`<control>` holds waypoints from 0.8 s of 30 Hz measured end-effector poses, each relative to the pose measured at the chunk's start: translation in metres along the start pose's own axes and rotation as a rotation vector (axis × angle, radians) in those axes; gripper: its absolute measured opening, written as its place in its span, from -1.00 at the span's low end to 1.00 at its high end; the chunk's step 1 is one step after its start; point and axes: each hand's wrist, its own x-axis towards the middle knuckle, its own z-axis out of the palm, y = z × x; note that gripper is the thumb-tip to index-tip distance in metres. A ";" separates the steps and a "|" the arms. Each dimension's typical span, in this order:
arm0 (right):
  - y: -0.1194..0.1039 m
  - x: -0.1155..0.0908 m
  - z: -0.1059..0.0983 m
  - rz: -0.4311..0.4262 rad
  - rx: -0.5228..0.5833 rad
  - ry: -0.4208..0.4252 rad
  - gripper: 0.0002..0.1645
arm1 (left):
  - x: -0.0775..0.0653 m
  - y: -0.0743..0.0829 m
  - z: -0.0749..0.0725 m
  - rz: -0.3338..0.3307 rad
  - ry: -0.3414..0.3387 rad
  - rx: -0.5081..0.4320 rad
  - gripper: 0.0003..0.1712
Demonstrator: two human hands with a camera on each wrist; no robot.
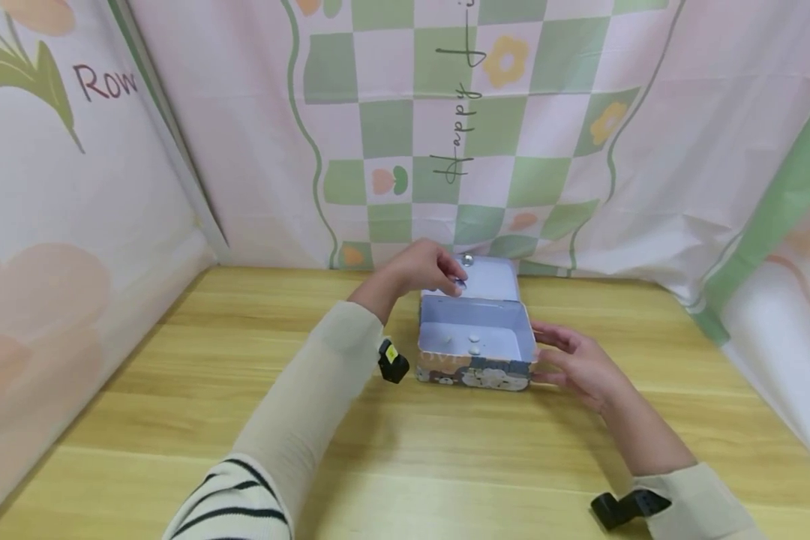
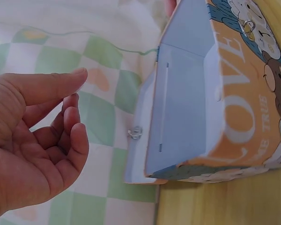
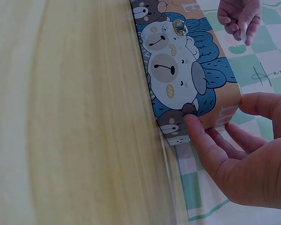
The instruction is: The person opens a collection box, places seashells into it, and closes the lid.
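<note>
Left grip (image 1: 424, 266) pinches a small pale piece (image 3: 243, 36) over the lid (image 1: 494, 279) of the box (image 1: 475, 373), just right of centre in the head frame; slack fingers could drop it outside. My right grip (image 1: 580, 367) spreads against the box's end; pushing unevenly might skew it.

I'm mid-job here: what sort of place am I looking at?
Probably an indoor tabletop booth arranged for filming handwork: patterned cloth hangs behind and beside a wood-grain table, an open box stands on it, and small black devices sit at the wrists.
</note>
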 end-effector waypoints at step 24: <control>0.000 0.001 0.000 0.002 -0.002 -0.002 -0.24 | 0.022 -0.011 0.021 -0.193 0.042 -0.030 -0.82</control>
